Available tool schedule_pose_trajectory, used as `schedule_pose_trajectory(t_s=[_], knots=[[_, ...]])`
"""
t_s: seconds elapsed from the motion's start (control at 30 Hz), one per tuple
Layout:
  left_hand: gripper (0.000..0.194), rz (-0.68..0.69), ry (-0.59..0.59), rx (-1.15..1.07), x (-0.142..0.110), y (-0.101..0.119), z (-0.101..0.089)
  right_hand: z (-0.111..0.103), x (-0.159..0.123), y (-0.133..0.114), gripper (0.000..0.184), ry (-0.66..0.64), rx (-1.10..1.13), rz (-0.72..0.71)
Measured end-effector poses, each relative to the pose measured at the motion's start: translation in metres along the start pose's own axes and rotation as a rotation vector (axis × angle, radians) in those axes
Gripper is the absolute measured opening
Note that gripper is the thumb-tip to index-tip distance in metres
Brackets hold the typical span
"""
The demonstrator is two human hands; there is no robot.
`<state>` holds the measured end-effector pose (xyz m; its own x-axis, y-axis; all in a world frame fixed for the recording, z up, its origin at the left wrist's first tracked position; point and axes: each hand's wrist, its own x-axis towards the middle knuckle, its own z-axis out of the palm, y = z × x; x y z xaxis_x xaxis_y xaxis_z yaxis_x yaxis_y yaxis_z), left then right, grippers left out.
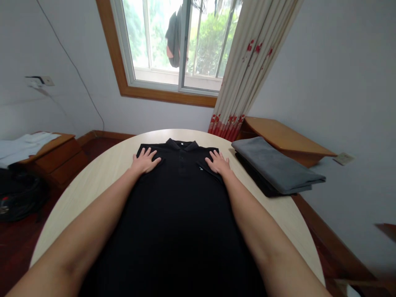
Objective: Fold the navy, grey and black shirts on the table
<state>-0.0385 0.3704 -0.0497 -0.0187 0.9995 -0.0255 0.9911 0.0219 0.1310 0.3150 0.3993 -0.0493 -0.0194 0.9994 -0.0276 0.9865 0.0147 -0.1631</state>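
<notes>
Both hands are pressed flat, fingers spread, gripping nothing: left hand [144, 161] and right hand [219, 163] on the shoulders of a black polo shirt [179, 206] mid-frame on the round table [102, 177] (folded grey clothes [274, 165] sit right of it).

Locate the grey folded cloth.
In the head view the grey cloth lies on the table's right edge, atop a dark folded item, right of the black shirt and the right hand, below the curtain.
</notes>
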Motion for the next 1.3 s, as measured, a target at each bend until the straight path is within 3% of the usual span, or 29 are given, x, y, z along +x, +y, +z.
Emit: schedule_pose_trajectory(t_s=[0.53,0.77,0.9,1.07,1.17,1.3], knots=[[0.077,0.019,0.025,-0.045,0.084,-0.003,0.002,0.006,0.090,0.012,0.069,0.059,0.007,0.014],[0.077,0.013,-0.011,-0.006,0.093,0.001,-0.008,-0.006,0.093,0.017,0.060,0.086,0.170,0.039],[0.072,0.046,0.044,0.058,0.065,0.037,-0.024,-0.022,0.059,-0.012,0.054,0.138,0.175,-0.008],[0.068,0.274,0.072,0.028,-0.017,0.080,-0.010,-0.019,-0.025,-0.057,0.052,0.097,0.095,-0.258],[0.066,0.326,0.029,0.014,-0.068,0.073,0.006,-0.010,-0.078,-0.061,0.053,0.063,0.073,-0.337],[0.065,0.323,-0.018,0.014,-0.118,0.037,0.013,-0.003,-0.131,-0.035,0.055,-0.006,0.067,-0.287]])
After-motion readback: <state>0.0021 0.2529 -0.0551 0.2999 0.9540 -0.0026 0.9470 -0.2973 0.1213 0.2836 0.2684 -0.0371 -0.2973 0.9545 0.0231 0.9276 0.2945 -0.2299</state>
